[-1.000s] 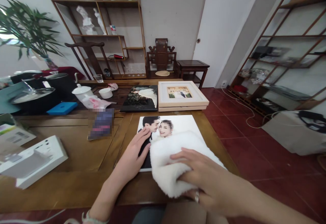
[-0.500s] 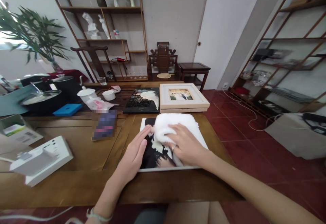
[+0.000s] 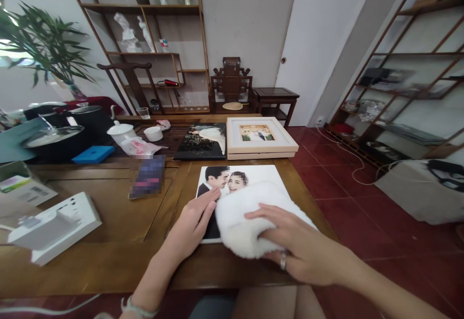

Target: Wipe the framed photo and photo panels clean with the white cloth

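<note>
A photo panel (image 3: 210,232) with a printed picture of two people lies flat on the wooden table near its front edge. My left hand (image 3: 192,217) rests flat on the panel's left part, fingers stretched out and holding nothing. In my right hand (image 3: 290,237) is a white fluffy cloth (image 3: 239,227), gripped between thumb and fingers. The cloth covers the lower right of the panel and hangs over its near edge. Behind it lie a dark photo panel (image 3: 201,142) and a pale wooden picture frame (image 3: 286,137) with a small photo inside.
On the left of the wooden table (image 3: 119,261) are a white power strip (image 3: 68,232), a box (image 3: 25,183), a blue box (image 3: 93,154), a dark pot (image 3: 54,147) and a white teapot (image 3: 119,133). Beyond the table's right edge is a red tiled floor (image 3: 348,217).
My right hand has drawn the cloth from the panel's upper middle down toward me and to the right, uncovering the two printed heads. My left hand has stayed nearly in place.
</note>
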A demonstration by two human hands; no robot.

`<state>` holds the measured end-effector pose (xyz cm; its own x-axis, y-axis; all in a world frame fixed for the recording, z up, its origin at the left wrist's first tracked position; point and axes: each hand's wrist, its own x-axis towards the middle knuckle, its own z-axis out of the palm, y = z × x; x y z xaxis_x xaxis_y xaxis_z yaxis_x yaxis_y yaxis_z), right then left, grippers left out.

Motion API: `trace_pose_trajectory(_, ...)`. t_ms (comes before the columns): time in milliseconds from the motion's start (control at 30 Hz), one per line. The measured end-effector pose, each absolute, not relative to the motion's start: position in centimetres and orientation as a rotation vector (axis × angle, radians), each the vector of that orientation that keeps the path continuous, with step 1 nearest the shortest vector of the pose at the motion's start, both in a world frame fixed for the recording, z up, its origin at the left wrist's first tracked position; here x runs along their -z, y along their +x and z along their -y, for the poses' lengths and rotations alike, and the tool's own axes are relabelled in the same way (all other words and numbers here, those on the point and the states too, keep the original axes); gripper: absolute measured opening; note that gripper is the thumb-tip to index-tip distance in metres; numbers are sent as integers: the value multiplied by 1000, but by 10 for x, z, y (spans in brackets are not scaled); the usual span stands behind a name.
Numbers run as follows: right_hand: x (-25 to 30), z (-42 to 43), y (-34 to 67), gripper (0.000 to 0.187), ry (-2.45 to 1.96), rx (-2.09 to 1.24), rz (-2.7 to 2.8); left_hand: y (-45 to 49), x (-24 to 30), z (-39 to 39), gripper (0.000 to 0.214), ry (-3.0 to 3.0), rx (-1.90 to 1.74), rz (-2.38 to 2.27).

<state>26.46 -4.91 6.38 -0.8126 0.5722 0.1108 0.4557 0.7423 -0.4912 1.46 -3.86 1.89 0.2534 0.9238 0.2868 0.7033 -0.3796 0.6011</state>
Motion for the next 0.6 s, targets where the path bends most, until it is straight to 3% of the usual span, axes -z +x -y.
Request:
trace_pose_trajectory(200, -47, 4, 277, 33, -1172, -425, 2483, 15, -14, 35, 37, 2263, -923, -1523)
trace_pose_trajectory(600, -60, -57, 171, 32, -876, -549, 2526, 12, -9, 31, 35, 2303, -907, -1548)
